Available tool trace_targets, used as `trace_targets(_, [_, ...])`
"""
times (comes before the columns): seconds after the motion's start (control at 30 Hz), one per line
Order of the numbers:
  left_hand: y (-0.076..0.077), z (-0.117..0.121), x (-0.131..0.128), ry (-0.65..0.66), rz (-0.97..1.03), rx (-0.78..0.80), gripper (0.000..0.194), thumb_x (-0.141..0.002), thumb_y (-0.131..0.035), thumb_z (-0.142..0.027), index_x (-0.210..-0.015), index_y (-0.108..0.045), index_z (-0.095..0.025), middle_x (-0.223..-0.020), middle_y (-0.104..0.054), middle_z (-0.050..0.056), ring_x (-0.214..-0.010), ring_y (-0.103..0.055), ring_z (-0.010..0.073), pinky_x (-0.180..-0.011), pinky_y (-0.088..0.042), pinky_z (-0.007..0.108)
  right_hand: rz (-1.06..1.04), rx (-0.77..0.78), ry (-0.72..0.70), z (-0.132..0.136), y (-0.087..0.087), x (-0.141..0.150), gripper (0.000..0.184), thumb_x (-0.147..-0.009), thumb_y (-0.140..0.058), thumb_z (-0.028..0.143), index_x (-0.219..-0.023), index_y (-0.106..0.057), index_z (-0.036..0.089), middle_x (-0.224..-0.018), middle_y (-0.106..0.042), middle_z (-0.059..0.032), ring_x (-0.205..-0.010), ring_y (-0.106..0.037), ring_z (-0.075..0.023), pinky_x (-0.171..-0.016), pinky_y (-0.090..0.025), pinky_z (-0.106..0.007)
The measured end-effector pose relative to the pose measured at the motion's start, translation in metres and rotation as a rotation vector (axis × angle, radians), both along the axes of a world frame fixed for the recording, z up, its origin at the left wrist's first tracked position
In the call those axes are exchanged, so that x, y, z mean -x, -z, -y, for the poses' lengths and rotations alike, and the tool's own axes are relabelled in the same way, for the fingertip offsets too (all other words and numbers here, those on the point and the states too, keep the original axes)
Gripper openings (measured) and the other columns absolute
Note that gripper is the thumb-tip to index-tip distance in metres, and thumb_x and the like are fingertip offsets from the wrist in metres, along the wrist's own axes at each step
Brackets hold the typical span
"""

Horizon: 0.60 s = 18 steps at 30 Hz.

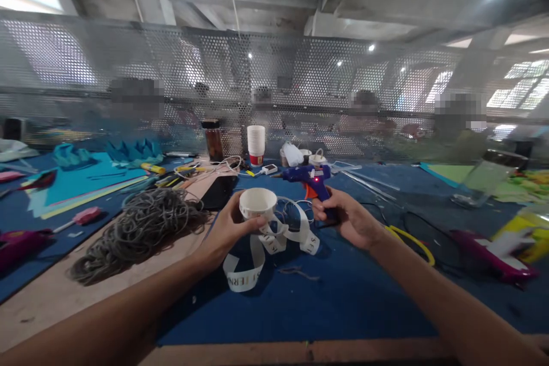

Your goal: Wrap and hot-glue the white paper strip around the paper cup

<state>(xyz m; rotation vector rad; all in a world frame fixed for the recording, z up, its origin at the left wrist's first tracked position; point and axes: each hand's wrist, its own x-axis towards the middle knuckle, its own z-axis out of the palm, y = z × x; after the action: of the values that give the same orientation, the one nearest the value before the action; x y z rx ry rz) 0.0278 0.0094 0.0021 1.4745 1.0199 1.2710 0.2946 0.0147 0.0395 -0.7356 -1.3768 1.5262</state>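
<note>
My left hand (231, 226) is wrapped round a white paper cup (258, 201), its open rim facing up. From the cup a long white ribbon with dark print (245, 280) hangs in loose curls down to the blue table mat (343, 303). Gripped by its handle, a blue glue gun (312, 178) is in my right hand (343, 214). A red light glows on the gun's side, and its nozzle points left, a little above and beyond the cup.
Grey yarn (146, 229) lies heaped at the left near a dark phone (219, 191). Stacked paper cups (256, 143) and a brown jar (213, 140) stand behind. A purple glue gun (493, 254) and a clear glass (484, 177) are at right. A perforated metal screen (300, 80) bounds the far side.
</note>
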Motion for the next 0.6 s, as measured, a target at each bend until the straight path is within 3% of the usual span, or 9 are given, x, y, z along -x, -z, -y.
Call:
trace_targets(0.13, [0.000, -0.001, 0.000, -0.004, 0.000, -0.005, 0.060, -0.072, -0.080, -0.034, -0.125, -0.055, -0.022, -0.121, -0.067, 0.009, -0.113, -0.062, 0.0281, -0.094, -0.049, 0.039, 0.051, -0.052, 0.081, 0.011, 0.003, 0.009, 0.019, -0.087, -0.065, 0.035, -0.083, -0.054, 0.019, -0.061, -0.042, 0.0066, -0.053, -0.040, -0.0088, -0.053, -0.036, -0.025])
trace_targets(0.33, [0.001, -0.003, 0.003, 0.001, 0.022, -0.045, 0.058, -0.072, -0.080, -0.034, -0.123, -0.056, -0.022, -0.120, -0.067, 0.008, -0.113, -0.061, 0.0282, -0.093, -0.049, 0.037, 0.132, -0.126, 0.112, 0.016, 0.009, 0.014, 0.027, -0.086, -0.070, 0.042, -0.083, -0.053, 0.021, -0.058, -0.055, 0.0051, -0.051, -0.053, -0.0118, -0.056, -0.045, -0.028])
trace_targets(0.5, [0.001, -0.005, 0.007, -0.024, -0.030, -0.073, 0.062, -0.072, -0.080, -0.034, -0.127, -0.054, -0.022, -0.119, -0.066, 0.008, -0.111, -0.061, 0.0281, -0.093, -0.049, 0.039, 0.248, -0.128, 0.146, 0.017, 0.007, 0.012, 0.037, -0.085, -0.071, 0.045, -0.067, -0.053, 0.019, -0.045, -0.045, 0.0073, -0.044, -0.041, -0.0079, -0.053, -0.040, -0.026])
trace_targets(0.6, [0.001, -0.006, 0.009, -0.020, -0.038, -0.109, 0.062, -0.072, -0.080, -0.033, -0.127, -0.053, -0.022, -0.121, -0.065, 0.008, -0.112, -0.060, 0.0273, -0.095, -0.047, 0.039, 0.307, -0.136, 0.165, 0.019, 0.005, 0.013, 0.031, -0.084, -0.071, 0.047, -0.076, -0.063, 0.018, -0.047, -0.049, 0.0058, -0.047, -0.045, -0.0094, -0.054, -0.040, -0.026])
